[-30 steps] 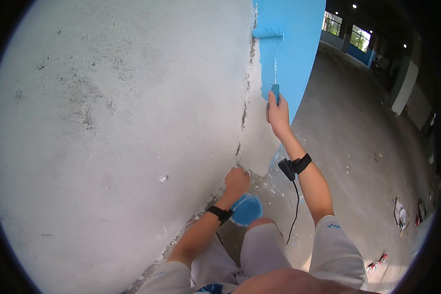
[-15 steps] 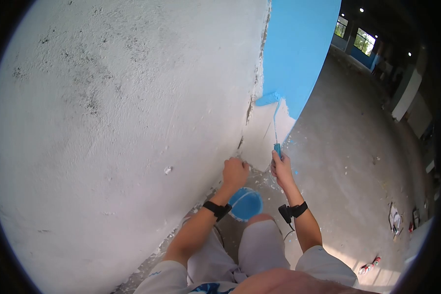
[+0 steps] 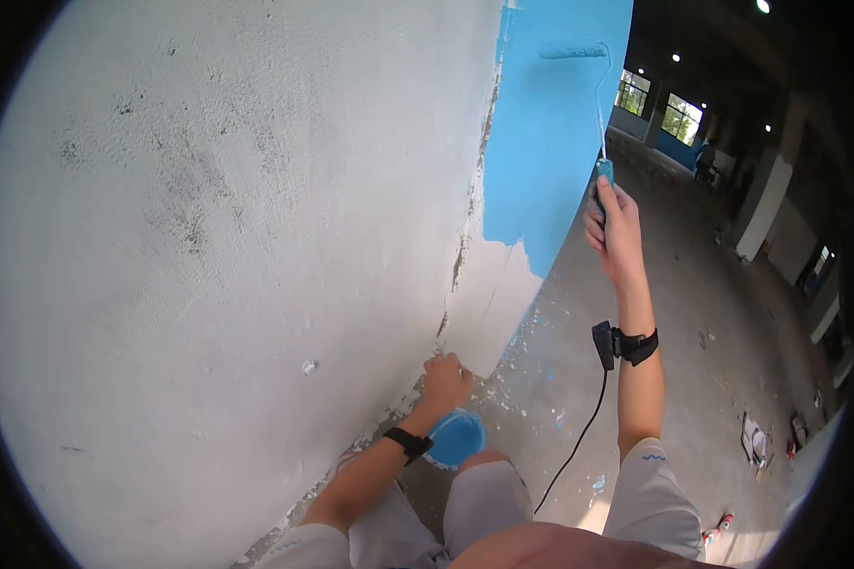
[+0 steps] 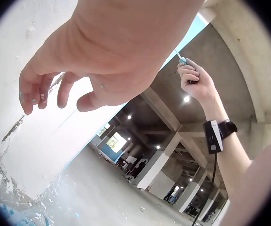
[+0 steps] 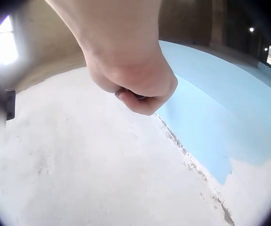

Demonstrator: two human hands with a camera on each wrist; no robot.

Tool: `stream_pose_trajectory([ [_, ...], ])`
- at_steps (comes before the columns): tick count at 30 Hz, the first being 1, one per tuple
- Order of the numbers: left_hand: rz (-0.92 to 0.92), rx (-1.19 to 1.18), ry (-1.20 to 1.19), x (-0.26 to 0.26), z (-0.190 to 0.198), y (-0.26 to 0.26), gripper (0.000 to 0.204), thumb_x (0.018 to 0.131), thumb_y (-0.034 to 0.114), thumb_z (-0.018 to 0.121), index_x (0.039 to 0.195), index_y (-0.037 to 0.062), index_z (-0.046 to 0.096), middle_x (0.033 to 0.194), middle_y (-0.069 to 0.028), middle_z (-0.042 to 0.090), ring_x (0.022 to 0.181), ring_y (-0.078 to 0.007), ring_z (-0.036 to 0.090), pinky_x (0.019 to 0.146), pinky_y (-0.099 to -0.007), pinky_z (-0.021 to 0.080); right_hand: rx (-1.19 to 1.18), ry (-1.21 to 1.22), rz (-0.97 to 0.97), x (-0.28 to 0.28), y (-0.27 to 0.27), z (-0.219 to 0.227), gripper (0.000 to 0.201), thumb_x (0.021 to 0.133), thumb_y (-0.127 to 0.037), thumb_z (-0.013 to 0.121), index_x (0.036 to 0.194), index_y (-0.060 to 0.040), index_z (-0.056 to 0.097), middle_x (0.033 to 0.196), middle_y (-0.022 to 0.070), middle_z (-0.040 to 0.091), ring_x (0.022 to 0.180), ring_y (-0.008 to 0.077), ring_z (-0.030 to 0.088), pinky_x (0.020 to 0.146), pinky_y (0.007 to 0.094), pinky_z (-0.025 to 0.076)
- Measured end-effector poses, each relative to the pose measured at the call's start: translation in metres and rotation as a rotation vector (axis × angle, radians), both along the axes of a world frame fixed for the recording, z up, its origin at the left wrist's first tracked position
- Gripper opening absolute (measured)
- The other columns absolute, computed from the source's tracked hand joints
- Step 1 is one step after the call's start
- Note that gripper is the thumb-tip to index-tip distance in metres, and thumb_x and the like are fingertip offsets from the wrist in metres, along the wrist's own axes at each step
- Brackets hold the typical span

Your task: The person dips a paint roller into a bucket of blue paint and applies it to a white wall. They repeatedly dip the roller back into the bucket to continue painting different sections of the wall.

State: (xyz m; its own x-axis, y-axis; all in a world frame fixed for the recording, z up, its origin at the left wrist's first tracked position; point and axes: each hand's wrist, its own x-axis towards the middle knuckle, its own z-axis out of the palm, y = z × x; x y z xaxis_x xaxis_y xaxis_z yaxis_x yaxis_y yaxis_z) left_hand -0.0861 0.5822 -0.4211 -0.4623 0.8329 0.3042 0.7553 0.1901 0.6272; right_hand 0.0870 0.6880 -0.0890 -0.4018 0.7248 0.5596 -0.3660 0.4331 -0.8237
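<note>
In the head view my right hand [image 3: 619, 232] grips the handle of a paint roller [image 3: 571, 51], thumb along the handle. The roller's blue sleeve lies against the blue-painted wall strip [image 3: 541, 142], near its right edge. The right wrist view shows the curled right hand [image 5: 133, 84], with most of the handle hidden inside it. My left hand [image 3: 446, 387] is empty, low beside the white wall; its fingers hang loosely bent in the left wrist view. Just below it stands a bucket of blue paint [image 3: 457, 438], between the wall and my knee.
A broad white wall [image 3: 209, 313] with dark stains fills the left side, meeting the strip at a rough, chipped corner. The strip's lower part [image 3: 493, 294] is bare white. Paint spots dot the concrete floor [image 3: 674, 398]. Columns and windows stand far right; a cable hangs from my right wrist.
The roller first went down the strip, then back up and to the right. Blue paint reaches lower on the strip than one second ago. My left hand stays near the wall's foot.
</note>
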Motion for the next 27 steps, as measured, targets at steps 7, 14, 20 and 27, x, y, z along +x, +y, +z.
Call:
stream_pose_trajectory([
  [7,0.069,-0.039,0.029,0.004,0.011,-0.004,0.023,0.079,0.022,0.060,0.093,0.0048,0.065,0.096,-0.0247,0.058,0.098,-0.0451,0.048,0.084,-0.0523,0.045,0.049,0.059,-0.052,-0.031,0.064,0.030,0.032,0.097,-0.037,0.053,0.083,-0.0101,0.043,0.063,-0.0064,0.032,0.049,0.0023,0.029,0.042,0.0198,0.026],
  [14,0.048,-0.051,0.059,0.003,0.017,-0.006,0.027,0.079,0.022,0.062,0.092,-0.0011,0.062,0.102,-0.0243,0.057,0.101,-0.0427,0.049,0.078,-0.0513,0.050,-0.206,0.015,-0.122,-0.026,0.044,-0.109,0.028,0.097,-0.033,0.053,0.088,-0.0072,0.050,0.058,-0.0058,0.035,0.042,0.0041,0.029,0.037,0.0222,0.023],
  [20,0.051,0.011,0.113,0.005,0.025,-0.016,0.022,0.078,0.019,0.062,0.086,-0.0017,0.061,0.095,-0.0229,0.057,0.095,-0.0405,0.049,0.076,-0.0497,0.049,-0.423,-0.161,-0.132,-0.023,0.001,-0.265,0.027,0.096,-0.034,0.055,0.087,-0.0097,0.048,0.056,-0.0071,0.034,0.040,0.0029,0.028,0.036,0.0214,0.020],
  [27,0.021,0.247,0.025,0.021,0.038,-0.021,0.016,0.081,0.017,0.059,0.080,0.0013,0.061,0.088,-0.0193,0.058,0.088,-0.0368,0.050,0.081,-0.0471,0.039,-0.601,-0.246,-0.023,-0.014,-0.018,-0.343,0.027,0.097,-0.031,0.054,0.082,-0.0116,0.044,0.056,-0.0065,0.034,0.040,0.0034,0.029,0.036,0.0216,0.020],
])
